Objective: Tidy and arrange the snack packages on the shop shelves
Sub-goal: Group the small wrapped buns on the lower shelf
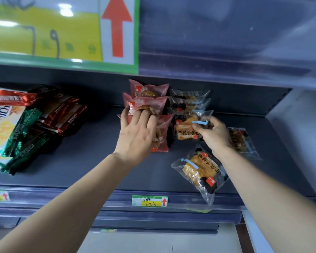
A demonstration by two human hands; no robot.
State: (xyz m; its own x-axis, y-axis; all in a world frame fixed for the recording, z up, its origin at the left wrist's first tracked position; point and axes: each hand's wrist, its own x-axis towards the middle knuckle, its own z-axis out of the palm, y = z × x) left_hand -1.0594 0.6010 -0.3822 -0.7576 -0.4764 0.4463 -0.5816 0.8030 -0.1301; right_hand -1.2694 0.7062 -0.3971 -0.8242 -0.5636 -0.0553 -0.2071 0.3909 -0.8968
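On the dark shelf point(84, 157) three pink red-bean bread packs point(150, 91) lie in a row running front to back. My left hand point(137, 132) rests on the middle and front pink packs, fingers curled over the middle one. Beside them, to the right, lies a row of clear toast packs with blue bands point(190, 103). My right hand point(213, 134) pinches the top of the front clear pack point(184, 128). Two more clear toast packs lie loose: one near the shelf's front edge point(199, 172), one behind my right wrist point(243, 141).
Red and green foil snack bags point(26, 125) are piled at the shelf's left. A green price tag point(150, 200) sits on the front rail. The upper shelf edge carries a yellow sign with a red arrow point(117, 26). Bare shelf lies between the piles.
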